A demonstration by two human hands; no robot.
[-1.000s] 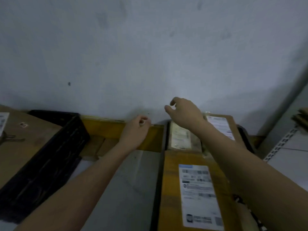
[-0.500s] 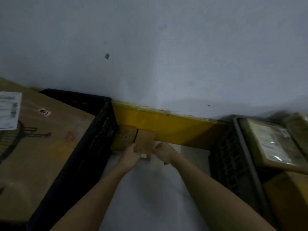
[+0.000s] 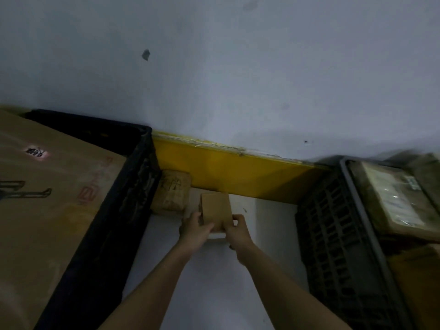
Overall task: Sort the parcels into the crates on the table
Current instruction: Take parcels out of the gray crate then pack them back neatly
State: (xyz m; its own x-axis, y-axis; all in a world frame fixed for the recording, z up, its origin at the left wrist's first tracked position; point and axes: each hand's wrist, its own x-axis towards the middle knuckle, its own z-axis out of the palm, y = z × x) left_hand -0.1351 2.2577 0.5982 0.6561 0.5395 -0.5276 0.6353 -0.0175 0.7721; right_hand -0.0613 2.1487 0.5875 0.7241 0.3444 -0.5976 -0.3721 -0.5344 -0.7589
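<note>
While both my hands reach forward over the pale counter (image 3: 214, 294), they close together on one small cardboard parcel (image 3: 215, 210). My left hand (image 3: 194, 231) grips its left edge, fingers curled up along the side and thumb across the near face. My right hand (image 3: 238, 231) holds the right edge the same way, fingertips hooked over the corner. Neither hand is open; both are clamped on the box, which tilts up off the counter with a white strip showing at its near end between my palms.

That parcel sits between the two crates, near the back of the counter. Just beside it to the left lies a second small parcel (image 3: 172, 194), brown with dark markings, pressed against the wall of the black crate (image 3: 114, 222). A big cardboard box (image 3: 47, 210) with printed marks fills that crate. On the right stands a grey slatted crate (image 3: 333, 234), well apart from my hands, holding a wrapped parcel with a label (image 3: 392, 198) and more cardboard below it, blurred at the edge of view.

Behind the counter runs a yellow band (image 3: 238, 172) at the foot of a grey-white wall (image 3: 238, 79), which carries a small dark chip (image 3: 145, 54). The room is dim.
</note>
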